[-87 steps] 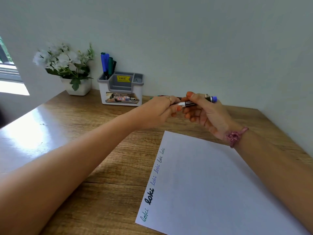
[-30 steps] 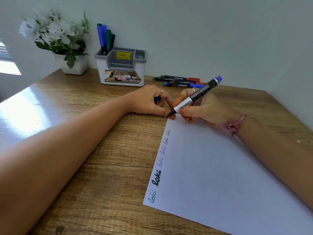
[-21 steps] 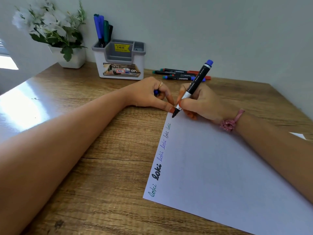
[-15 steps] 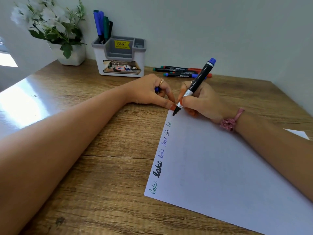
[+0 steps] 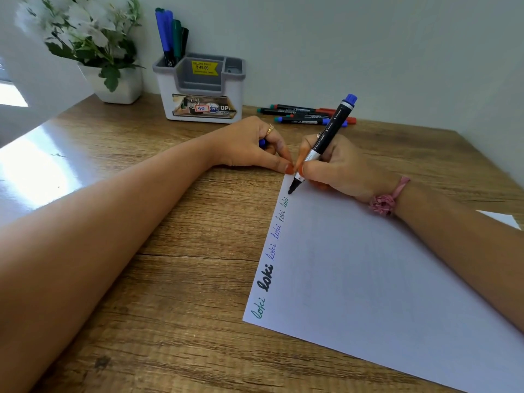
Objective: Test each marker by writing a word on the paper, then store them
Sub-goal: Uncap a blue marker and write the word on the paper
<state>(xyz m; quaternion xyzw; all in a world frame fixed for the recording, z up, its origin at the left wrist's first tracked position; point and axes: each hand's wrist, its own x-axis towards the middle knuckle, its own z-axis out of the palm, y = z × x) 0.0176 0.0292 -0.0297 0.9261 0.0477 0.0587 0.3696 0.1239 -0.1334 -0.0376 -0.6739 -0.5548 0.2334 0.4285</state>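
Gripping the marker [image 5: 326, 143] in our right hand [image 5: 337, 168], we hold its dark tip at the far left corner of the paper [image 5: 368, 279], just beyond the last "loki" in the column of words [image 5: 272, 251] running up the left edge. Whether the tip touches the sheet we cannot tell. The marker's long axis leans from the tip up and away to the right, its blue end toward the wall. Our left hand [image 5: 252, 146] rests on the desk [image 5: 170, 279] just beside that corner, its fingers curled round a small blue piece, probably the cap [image 5: 262, 142], with one fingertip pressing the corner.

The next word, we judge, belongs right under the tip, so the right hand is the one to move. The untested markers [image 5: 309, 116] lie near the desk's far edge, beyond the hands; the organizer [image 5: 201, 89], already holding several markers, stands left of them.
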